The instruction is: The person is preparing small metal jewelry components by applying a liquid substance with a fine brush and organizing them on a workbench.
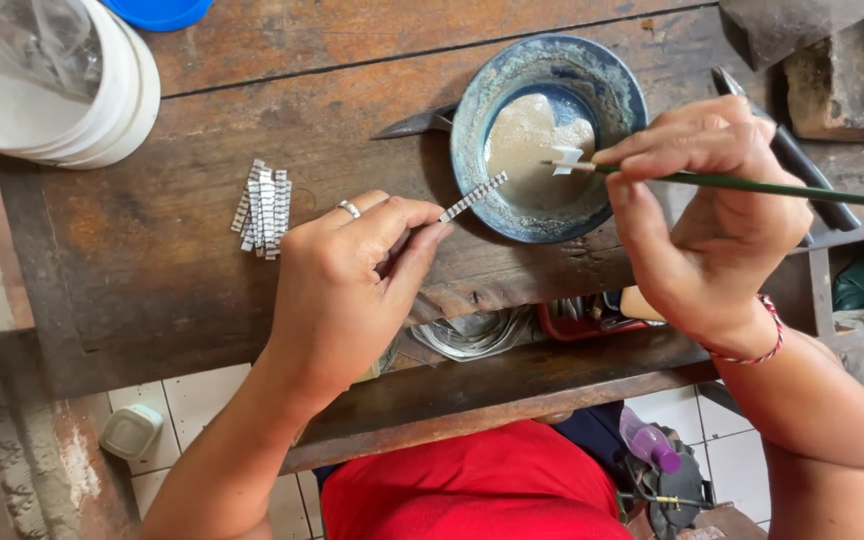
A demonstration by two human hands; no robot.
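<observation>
Both hands work over a worn wooden counter (132, 270), with a round, blue-green metal bowl (549, 135) as the landmark. Left hand (347, 285), a ring on one finger, pinches the lower end of a thin, ridged silver strip (474, 196) between thumb and fingertips; the strip slants upward so that its far end reaches over the bowl's near-left rim. Right hand (707, 215), a red and white cord at the wrist, is closed pen-fashion around a slim green stick (752, 184) that lies nearly level, running from the right of the bowl to a small white tip (565, 160) held above the bowl's middle. Inside the bowl lies a pale, greyish-tan paste or liquid (532, 145); which it is cannot be told.

Left of the bowl, well apart from it, a small bundle of similar silver strips (263, 208) lies on the counter. Farther left and up sits a stack of white tubs (62, 85) with clear plastic inside. A dark, pointed metal tool (414, 123) pokes out from behind the bowl's left side. Right of the bowl, a dark tool (802, 170) lies partly hidden behind the right hand. Below the bowl, beneath the counter's edge, red cloth (472, 490) shows.
</observation>
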